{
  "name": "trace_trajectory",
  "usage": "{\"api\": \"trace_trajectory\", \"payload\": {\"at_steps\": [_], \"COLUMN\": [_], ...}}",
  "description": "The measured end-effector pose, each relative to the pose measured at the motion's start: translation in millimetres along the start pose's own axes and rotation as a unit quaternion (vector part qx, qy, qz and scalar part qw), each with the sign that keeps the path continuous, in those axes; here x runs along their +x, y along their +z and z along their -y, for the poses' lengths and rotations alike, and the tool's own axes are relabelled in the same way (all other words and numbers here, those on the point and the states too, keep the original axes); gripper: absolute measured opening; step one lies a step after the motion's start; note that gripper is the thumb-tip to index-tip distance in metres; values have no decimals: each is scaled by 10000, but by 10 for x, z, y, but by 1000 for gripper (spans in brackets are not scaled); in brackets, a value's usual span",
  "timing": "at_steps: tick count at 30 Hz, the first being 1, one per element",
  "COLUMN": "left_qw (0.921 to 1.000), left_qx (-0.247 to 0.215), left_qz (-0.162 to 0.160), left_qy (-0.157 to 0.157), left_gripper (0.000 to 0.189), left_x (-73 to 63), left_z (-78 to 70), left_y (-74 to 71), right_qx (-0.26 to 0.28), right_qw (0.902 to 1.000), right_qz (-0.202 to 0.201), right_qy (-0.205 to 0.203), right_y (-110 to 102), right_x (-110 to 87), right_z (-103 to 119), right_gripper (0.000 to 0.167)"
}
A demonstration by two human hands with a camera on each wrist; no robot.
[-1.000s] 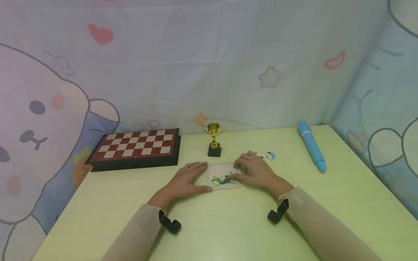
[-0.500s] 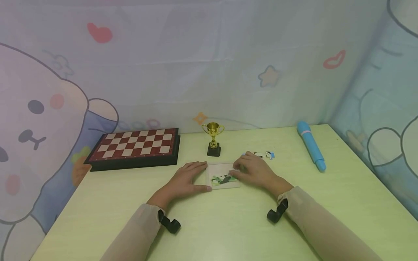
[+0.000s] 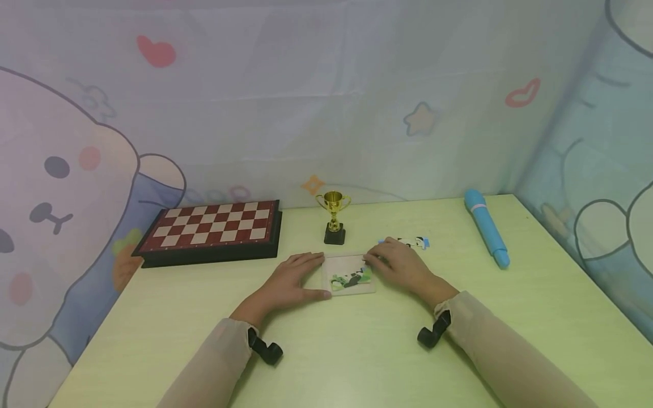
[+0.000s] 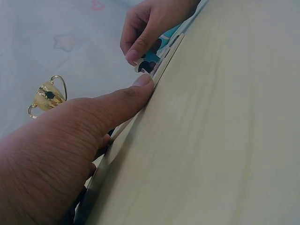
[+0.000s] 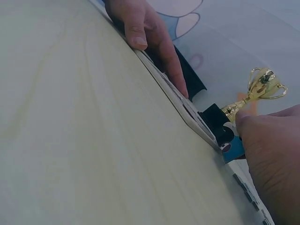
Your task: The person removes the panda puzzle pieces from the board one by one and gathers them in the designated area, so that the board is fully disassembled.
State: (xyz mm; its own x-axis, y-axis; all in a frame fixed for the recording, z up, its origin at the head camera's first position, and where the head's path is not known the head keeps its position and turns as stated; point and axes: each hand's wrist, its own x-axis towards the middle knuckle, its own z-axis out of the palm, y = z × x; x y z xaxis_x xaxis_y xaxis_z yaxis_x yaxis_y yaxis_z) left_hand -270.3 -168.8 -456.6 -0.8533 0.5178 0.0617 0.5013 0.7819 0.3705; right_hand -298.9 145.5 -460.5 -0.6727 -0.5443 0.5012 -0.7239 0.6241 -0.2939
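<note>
Right fingers shift toward the counter's back edge, bent, hold unclear, baring a seemingly unfinished panda jigsaw beside spread, empty left fingers.

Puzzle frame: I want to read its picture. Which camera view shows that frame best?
The head view: it looks down on the puzzle frame, so its picture shows. Both wrist views catch it nearly edge-on, its picture hardly readable.
</note>
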Motion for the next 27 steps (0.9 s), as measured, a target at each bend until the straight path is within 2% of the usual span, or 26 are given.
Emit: {"api": "trace_trajectory", "payload": {"at_steps": [6,8,12,15,19,23,27], "left_qw": [10000,9999,10000,10000,10000,10000,10000], "left_qx": [46,100,89,94,95,74,76], "left_qz": [2,43,18,27,13,27,50], "left_qy": [-4,-41,3,14,17,3,-24], "left_gripper": [93,94,93,94,93,93,94], "left_x": [3,3,1,0,-4,-1,4], "left_z": [0,0,-2,-2,-3,-4,-3], "left_y": [4,2,0,-5,-9,-6,-1], "right_qx": [4,112,579,950,1214,1282,1228], "right_qw": [9996,9995,9968,9893,9791,9753,9761], "right_qz": [-210,-257,-280,-324,-405,-519,-595], "right_qy": [-201,-125,471,1059,1579,1721,1694], "right_y": [2,3,9,-6,-68,-143,-220], "right_x": [-1,-3,-11,-20,-47,-84,-142], "right_z": [6,2,-35,-72,-131,-205,-276], "right_gripper": [11,11,13,17,21,21,20]}}
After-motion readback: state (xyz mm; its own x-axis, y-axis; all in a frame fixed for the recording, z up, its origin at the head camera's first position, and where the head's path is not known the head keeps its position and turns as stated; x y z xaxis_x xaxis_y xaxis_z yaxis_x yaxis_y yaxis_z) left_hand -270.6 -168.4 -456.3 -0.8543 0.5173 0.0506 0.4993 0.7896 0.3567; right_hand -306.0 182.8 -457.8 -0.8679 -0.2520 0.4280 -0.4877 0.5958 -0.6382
